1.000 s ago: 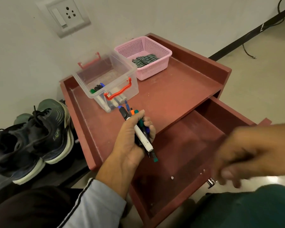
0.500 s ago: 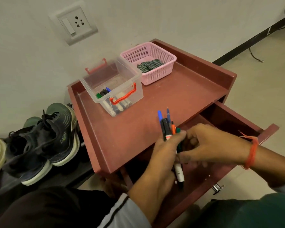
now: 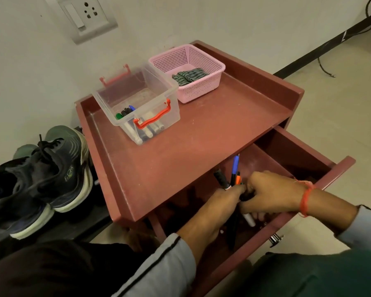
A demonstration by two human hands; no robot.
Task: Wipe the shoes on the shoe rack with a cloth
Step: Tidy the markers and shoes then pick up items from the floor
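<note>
No wiping has begun, as far as I can judge. The shoes [image 3: 39, 179] sit on the dark shoe rack [image 3: 77, 227] at the left, untouched — and the striped cloth [image 3: 189, 75] lies folded in the pink basket [image 3: 201, 91] at the far side of the bench [image 3: 201, 133], well apart from both hands. The left hand [image 3: 221, 202] grips a bundle of markers [image 3: 234, 174] over the open drawer [image 3: 304, 155], near right. The right hand [image 3: 268, 194] meets it, fingers curled at the bundle — whether it actually pinches a marker I cannot tell. More markers lie in the clear box [image 3: 137, 103]. Fetching the cloth and wiping every shoe remains.
</note>
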